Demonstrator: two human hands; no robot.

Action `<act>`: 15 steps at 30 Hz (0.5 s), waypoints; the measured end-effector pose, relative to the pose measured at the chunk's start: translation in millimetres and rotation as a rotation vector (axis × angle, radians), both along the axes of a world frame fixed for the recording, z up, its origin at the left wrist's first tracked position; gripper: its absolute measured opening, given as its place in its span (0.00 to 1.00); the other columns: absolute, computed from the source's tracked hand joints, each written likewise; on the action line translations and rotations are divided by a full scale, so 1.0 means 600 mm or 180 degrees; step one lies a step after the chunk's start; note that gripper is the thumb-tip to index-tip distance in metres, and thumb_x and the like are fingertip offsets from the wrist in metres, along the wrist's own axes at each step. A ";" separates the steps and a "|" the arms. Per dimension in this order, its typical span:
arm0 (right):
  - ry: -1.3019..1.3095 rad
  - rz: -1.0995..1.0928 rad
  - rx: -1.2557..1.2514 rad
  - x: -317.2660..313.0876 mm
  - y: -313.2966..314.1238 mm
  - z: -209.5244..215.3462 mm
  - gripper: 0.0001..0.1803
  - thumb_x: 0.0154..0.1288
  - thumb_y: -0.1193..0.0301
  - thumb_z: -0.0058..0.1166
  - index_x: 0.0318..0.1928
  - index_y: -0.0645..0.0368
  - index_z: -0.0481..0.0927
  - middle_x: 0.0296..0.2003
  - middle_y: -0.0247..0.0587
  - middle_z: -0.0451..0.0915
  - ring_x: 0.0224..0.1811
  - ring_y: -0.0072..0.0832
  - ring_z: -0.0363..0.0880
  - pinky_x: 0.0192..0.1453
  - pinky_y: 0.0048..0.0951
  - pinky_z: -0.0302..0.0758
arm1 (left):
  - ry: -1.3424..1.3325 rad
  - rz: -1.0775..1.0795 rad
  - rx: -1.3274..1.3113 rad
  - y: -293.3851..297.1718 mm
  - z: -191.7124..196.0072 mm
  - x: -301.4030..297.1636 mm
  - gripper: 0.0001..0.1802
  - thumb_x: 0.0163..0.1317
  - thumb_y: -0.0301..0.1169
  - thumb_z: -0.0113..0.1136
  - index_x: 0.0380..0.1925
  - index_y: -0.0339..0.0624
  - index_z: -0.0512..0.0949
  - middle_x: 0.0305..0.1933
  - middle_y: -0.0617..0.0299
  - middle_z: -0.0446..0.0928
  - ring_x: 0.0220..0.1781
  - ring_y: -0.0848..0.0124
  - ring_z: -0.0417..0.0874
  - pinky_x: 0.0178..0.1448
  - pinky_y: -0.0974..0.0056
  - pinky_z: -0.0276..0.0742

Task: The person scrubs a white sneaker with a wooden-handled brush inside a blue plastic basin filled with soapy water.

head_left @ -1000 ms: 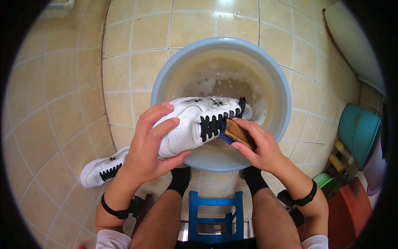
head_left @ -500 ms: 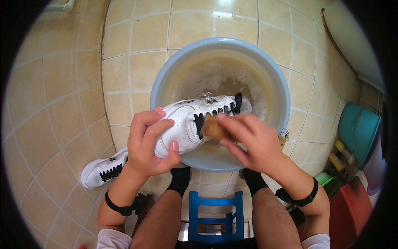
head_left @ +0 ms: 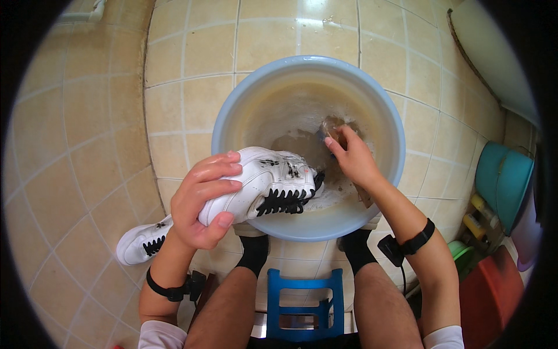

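Note:
My left hand (head_left: 203, 200) grips a white sneaker (head_left: 247, 183) by its toe end, fingers on top and thumb below. The sneaker lies tilted over the near left rim of a pale blue basin (head_left: 308, 235), with black laces and dark markings on its side. My right hand (head_left: 351, 156) is low inside the basin, fingers pinched at the murky, sudsy water (head_left: 285, 125). A brown scrubbing brush (head_left: 333, 124) shows at its fingertips, partly hidden by splashing water. A second white sneaker (head_left: 133, 247) with black laces rests behind my left forearm.
A blue plastic stool (head_left: 305, 334) stands between my legs. Along the right are a teal basin (head_left: 500, 183), yellow bottles (head_left: 474, 225), a green basin (head_left: 462, 256) and a red container (head_left: 494, 291). The tiled wall (head_left: 81, 139) rises at left.
My right hand has moved from the sneaker's laces with the brush, away and down into the basin water. The sneaker has rolled, so its marked side shows more and its laces face nearer me.

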State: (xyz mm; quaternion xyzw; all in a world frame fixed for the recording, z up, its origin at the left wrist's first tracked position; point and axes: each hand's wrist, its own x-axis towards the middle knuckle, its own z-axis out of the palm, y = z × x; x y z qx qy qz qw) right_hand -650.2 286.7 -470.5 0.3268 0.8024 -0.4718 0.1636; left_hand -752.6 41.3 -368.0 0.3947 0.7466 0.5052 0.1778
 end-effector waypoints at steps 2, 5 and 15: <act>-0.0056 0.0055 0.0024 -0.001 -0.004 -0.007 0.23 0.64 0.61 0.50 0.51 0.66 0.68 0.45 0.60 0.74 0.48 0.50 0.74 0.52 0.41 0.70 | -0.0064 0.0105 -0.0013 0.002 -0.001 0.006 0.14 0.54 0.30 0.50 0.37 0.32 0.75 0.44 0.46 0.75 0.51 0.50 0.76 0.58 0.51 0.69; -0.0002 0.0034 0.0126 0.002 -0.006 0.003 0.24 0.64 0.61 0.50 0.54 0.62 0.67 0.46 0.57 0.75 0.48 0.49 0.74 0.52 0.41 0.70 | -0.0217 0.0391 -0.0069 0.010 -0.003 0.011 0.15 0.58 0.32 0.46 0.38 0.32 0.75 0.46 0.45 0.74 0.52 0.51 0.75 0.59 0.52 0.67; 0.2496 0.2031 0.0197 0.000 -0.029 0.112 0.29 0.50 0.71 0.63 0.56 0.48 0.73 0.36 0.41 0.74 0.29 0.35 0.75 0.28 0.29 0.75 | -0.0500 0.0997 -0.0419 0.047 0.005 0.007 0.15 0.60 0.29 0.42 0.40 0.31 0.74 0.48 0.46 0.73 0.53 0.57 0.72 0.60 0.59 0.64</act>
